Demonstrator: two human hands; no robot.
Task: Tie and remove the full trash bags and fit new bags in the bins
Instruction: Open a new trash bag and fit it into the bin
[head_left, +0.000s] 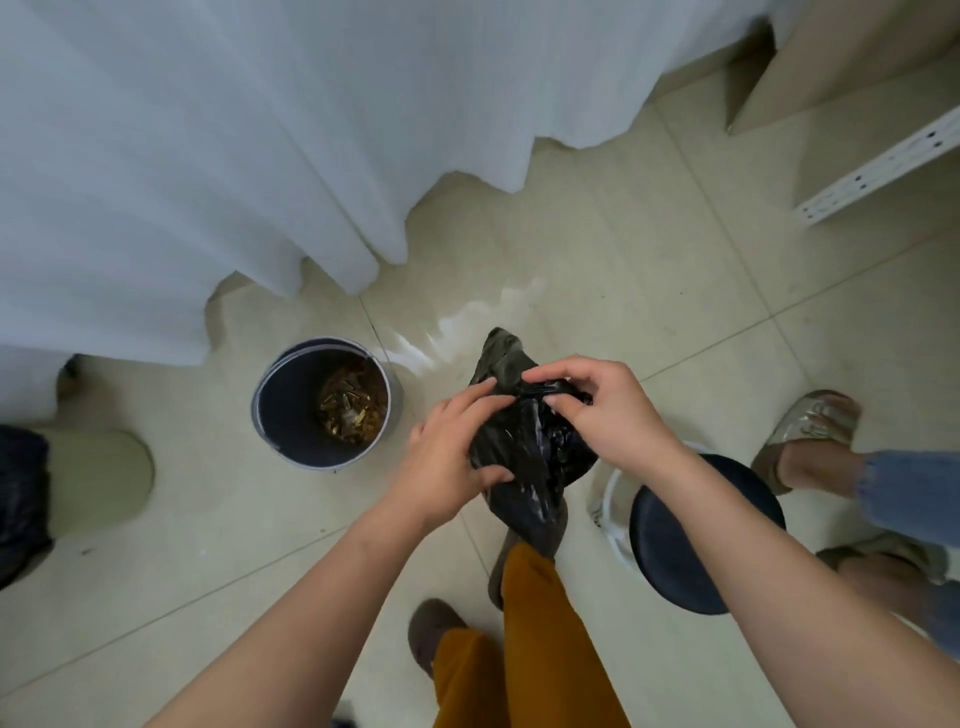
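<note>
Black trash bag (524, 457) pinched by left hand (447, 457) and right hand (608, 415), unlined grey bin (324, 405) left, dark stool (691, 535) right, white curtain (208, 156) behind

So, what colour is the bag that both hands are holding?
Black, glossy plastic bag; the head view, the only one, shows it clearly.
</note>
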